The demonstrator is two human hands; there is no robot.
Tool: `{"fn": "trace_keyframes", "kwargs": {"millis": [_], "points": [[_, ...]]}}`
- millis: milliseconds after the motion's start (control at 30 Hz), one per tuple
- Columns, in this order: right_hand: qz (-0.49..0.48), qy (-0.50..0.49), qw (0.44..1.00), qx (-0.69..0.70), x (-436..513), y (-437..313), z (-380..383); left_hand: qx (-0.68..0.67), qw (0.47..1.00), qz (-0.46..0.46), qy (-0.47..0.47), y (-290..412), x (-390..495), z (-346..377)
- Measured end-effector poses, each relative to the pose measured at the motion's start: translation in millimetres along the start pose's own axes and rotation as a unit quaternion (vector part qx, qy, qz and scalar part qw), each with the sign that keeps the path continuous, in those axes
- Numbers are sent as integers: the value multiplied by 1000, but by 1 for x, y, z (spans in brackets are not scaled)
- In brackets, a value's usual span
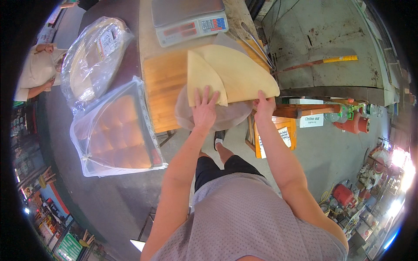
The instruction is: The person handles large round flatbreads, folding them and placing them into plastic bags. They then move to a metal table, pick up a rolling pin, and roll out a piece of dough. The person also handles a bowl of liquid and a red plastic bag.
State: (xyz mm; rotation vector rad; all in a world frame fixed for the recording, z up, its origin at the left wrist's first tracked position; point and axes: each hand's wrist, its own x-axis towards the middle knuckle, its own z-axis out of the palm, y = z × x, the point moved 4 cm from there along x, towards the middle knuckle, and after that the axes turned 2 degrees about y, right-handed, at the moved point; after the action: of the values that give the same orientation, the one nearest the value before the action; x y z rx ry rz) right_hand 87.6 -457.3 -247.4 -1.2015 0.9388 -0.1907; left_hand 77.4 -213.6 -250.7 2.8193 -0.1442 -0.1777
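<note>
A thin, pale yellow sheet (240,70), which looks like a large flatbread or pancake, lies folded over the front edge of the wooden board. A pointed flap (204,73) is turned over on its left. My left hand (205,112) rests on the flap's lower edge with its fingers spread. At the lower right edge, my right hand (265,106) pinches the sheet, one digit on top and the other fingers curled below. Beneath the sheet spreads a translucent plastic bag (225,117), hanging past the board.
A digital scale (191,27) stands behind the wooden board (160,94). Metal tongs (258,47) lie right of the sheet. Left are bagged round flatbreads (98,58) and bread rolls (117,130) under clear plastic. A wooden stool (289,127) stands below right. Another person (39,71) is far left.
</note>
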Motion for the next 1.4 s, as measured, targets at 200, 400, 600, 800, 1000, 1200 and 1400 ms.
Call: {"fn": "trace_keyframes", "kwargs": {"millis": [200,400,600,800,1000,1200,1400], "points": [[-241,-88,948,-188,-41,-17,49,-11,999,-12,-29,12,3,-9],[-566,-247,627,-475,-77,6,102,-24,999,45,9,1,-2,3],[-519,-308,542,-585,-72,25,105,-155,978,-5,-140,-18,-12,13],[-475,-299,580,-590,-60,23,105,-88,993,73,19,-15,-32,-5],[-482,-309,489,-658,-67,20,93,-104,992,65,-7,-19,-30,-8],[-458,-317,467,-686,-72,29,93,-308,950,32,38,18,-54,-53],[-346,-202,738,-543,-16,-15,113,-128,986,68,84,14,-27,0]]}}
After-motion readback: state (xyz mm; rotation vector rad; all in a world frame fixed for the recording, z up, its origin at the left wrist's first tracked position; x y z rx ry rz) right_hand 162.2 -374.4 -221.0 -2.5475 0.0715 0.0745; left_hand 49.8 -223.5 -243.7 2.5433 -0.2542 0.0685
